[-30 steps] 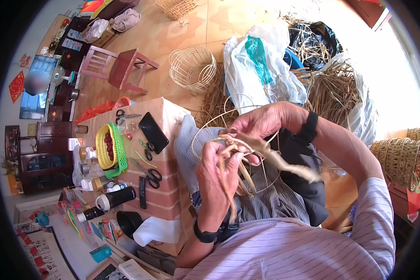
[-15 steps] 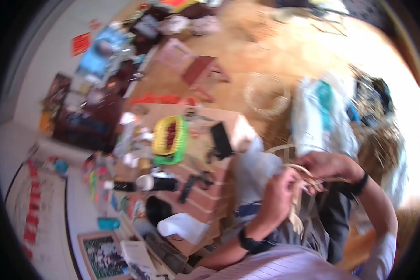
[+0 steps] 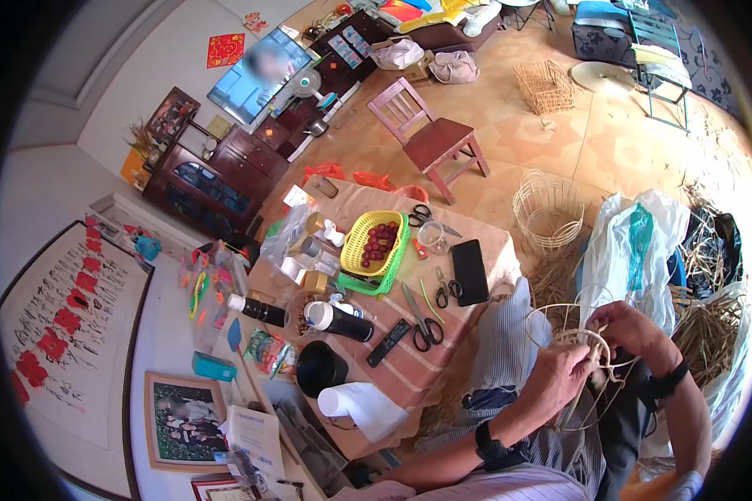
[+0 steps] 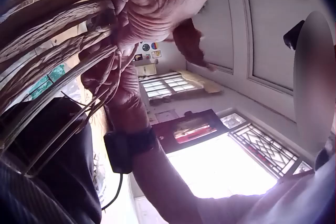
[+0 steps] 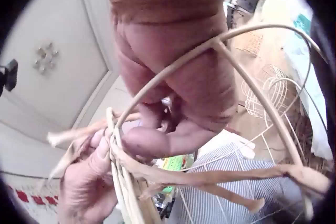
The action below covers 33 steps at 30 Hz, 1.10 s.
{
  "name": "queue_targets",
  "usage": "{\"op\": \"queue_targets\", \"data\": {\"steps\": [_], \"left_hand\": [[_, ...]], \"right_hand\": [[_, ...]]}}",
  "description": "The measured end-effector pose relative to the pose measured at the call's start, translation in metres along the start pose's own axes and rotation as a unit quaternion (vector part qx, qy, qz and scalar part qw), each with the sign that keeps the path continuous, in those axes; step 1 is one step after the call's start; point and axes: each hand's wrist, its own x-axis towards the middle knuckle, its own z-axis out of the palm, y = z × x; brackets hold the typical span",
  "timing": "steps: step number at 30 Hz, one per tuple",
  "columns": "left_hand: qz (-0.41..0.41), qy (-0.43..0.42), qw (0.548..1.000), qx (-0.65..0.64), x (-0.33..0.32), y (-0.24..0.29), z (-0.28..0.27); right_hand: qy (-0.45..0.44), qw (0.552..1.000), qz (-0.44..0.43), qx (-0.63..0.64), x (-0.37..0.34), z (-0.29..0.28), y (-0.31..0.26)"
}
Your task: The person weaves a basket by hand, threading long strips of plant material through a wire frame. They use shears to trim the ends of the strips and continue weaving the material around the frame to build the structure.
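Note:
A basket frame of thin pale cane hoops (image 3: 551, 307), with a plaited band of dried plant strands, is held above the person's lap. My left hand (image 3: 560, 380) grips the plaited band, its thumb lying along it in the right wrist view. At the band's far side, my right hand (image 3: 631, 330) has its fingers and thumb curled, pinching a strand that is mostly hidden by the fingers. Loose strand ends (image 5: 210, 176) stick out from the band, and a cane hoop (image 5: 257, 92) arches in front of the right hand. Wide flat strands (image 4: 47, 40) fan out beside the left hand.
The table (image 3: 476, 342) at left bears scissors (image 3: 428, 334), a phone (image 3: 470, 273), a remote (image 3: 388, 343) and a yellow basket of red fruit (image 3: 371, 243). An open cane basket (image 3: 548, 209), plastic bags (image 3: 635, 250) and dried straw (image 3: 710, 334) lie on the floor.
The head view has swung left, so the hands and frame now appear further right and lower. Both hands stay together on the band, and the long strand end seen pointing right earlier no longer shows there.

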Motion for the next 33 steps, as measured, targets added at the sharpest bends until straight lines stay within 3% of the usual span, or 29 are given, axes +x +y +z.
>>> {"op": "queue_targets", "data": {"steps": [5, 8, 10, 12, 15, 17, 19, 21, 25, 29, 31, 33], "left_hand": [[0.022, 0.003, 1.0, -0.006, -0.002, 0.004, -0.003], [0.005, -0.015, 1.0, 0.001, -0.002, 0.005, -0.004], [0.003, -0.028, 1.0, 0.006, -0.001, 0.002, -0.004], [-0.005, -0.055, 0.998, 0.015, -0.001, 0.001, -0.005], [0.031, -0.064, 0.995, 0.069, 0.001, -0.008, 0.0], [0.002, -0.109, 0.984, 0.14, 0.003, -0.004, -0.002], [0.044, -0.095, 0.98, 0.166, 0.005, 0.005, -0.006], [0.025, -0.091, 0.988, 0.126, 0.007, 0.011, -0.005], [-0.021, -0.162, 0.98, 0.116, 0.019, 0.028, -0.019], [-0.109, -0.222, 0.968, 0.035, 0.033, 0.031, -0.026], [-0.114, -0.228, 0.967, 0.012, 0.034, 0.026, -0.027], [-0.113, -0.242, 0.964, 0.005, 0.035, 0.025, -0.029]], "right_hand": [[0.107, 0.981, 0.038, -0.157, 0.009, -0.015, 0.009], [0.133, 0.939, 0.068, -0.309, 0.015, -0.036, 0.031], [0.19, 0.91, -0.003, -0.369, 0.009, -0.032, 0.029], [0.286, 0.835, -0.049, -0.467, -0.005, -0.021, 0.023], [0.418, 0.749, -0.203, -0.472, -0.029, 0.007, 0.009], [0.455, 0.72, -0.275, -0.447, -0.054, 0.031, -0.003], [0.523, 0.726, -0.228, -0.384, -0.075, 0.061, -0.006], [0.488, 0.739, -0.292, -0.36, -0.099, 0.083, 0.009], [0.456, 0.796, -0.292, -0.271, -0.105, 0.135, 0.03], [0.473, 0.721, -0.297, -0.41, -0.104, 0.146, 0.044], [0.467, 0.741, -0.23, -0.425, -0.104, 0.155, 0.042], [0.458, 0.735, -0.253, -0.431, -0.097, 0.157, 0.047]]}}
